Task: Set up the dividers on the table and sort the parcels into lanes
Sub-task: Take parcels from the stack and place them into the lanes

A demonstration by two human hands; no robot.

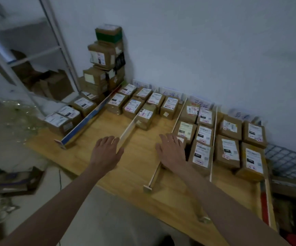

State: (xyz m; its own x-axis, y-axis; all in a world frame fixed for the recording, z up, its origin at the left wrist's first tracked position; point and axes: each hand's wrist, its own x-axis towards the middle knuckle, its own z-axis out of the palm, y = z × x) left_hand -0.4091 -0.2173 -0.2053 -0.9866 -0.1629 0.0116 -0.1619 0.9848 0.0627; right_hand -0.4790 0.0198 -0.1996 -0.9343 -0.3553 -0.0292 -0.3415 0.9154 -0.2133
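Observation:
A wooden table (129,167) carries several thin dividers that split it into lanes. The blue-edged divider (87,121) is at the left, a short pale divider (128,129) is in the middle, and a long one (154,174) lies right of it. Brown labelled parcels (204,155) fill the lanes in rows, with more (133,105) at the back. My left hand (105,151) hovers flat beside the short divider's near end, fingers straight. My right hand (172,150) is spread over the long divider, next to a small parcel (181,139). Both hands hold nothing.
A tall stack of parcels (106,57) leans in the back corner beside a white metal shelf (37,54). Paper lane labels (200,102) stand against the wall. A wire grid (289,160) sits at the right, and flattened cardboard (14,180) lies on the floor.

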